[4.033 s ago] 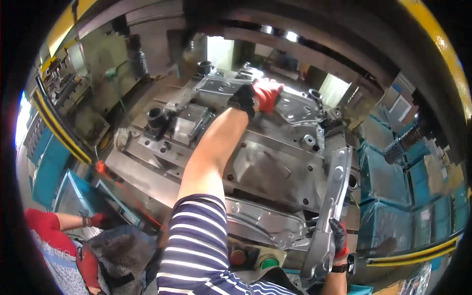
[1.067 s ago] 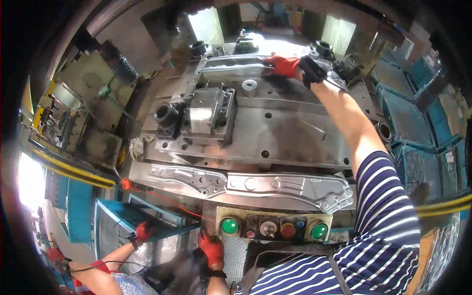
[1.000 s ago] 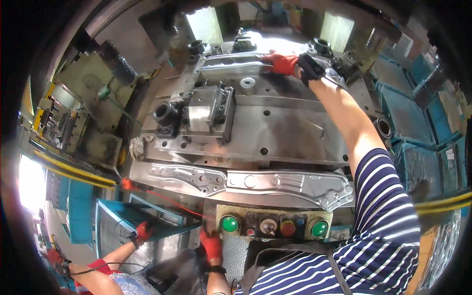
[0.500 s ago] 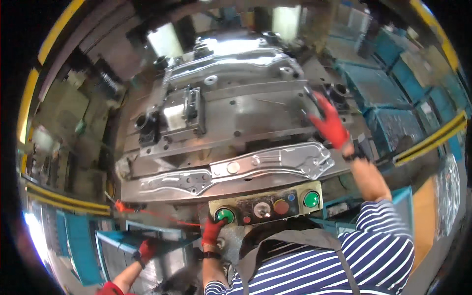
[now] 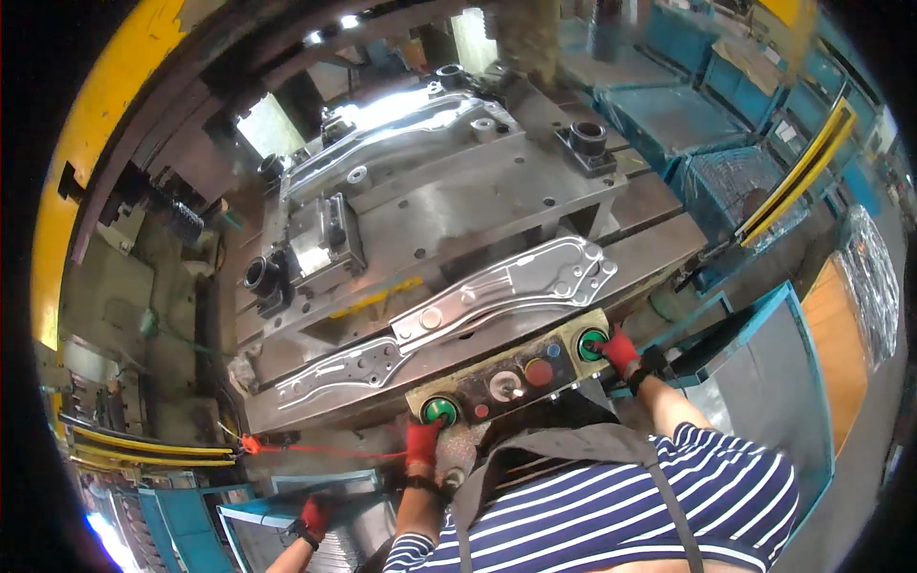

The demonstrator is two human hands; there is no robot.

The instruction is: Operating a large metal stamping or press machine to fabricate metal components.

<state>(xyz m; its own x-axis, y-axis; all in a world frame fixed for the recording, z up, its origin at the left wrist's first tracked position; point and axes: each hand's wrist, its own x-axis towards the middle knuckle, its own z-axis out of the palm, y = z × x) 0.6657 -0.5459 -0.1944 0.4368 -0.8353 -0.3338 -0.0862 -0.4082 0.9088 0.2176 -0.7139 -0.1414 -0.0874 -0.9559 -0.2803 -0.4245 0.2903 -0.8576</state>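
1. So, the red-gloved left hand (image 5: 421,444) has a fingertip or thumb on the left green button (image 5: 439,411); can't tell if its other fingers are together or apart.
2. Right hand (image 5: 618,351), also red-gloved, is on the right green button (image 5: 591,345); can't make out the finger spacing there either.
3. Those buttons sit at opposite ends of a control panel (image 5: 478,388), red button (image 5: 540,372) between them.
4. Just past it, two stamped metal panels (image 5: 535,274) lie roughly end to end.
5. Further back there's a steel die (image 5: 478,196), with a long shaped metal part (image 5: 401,134) on its far side.
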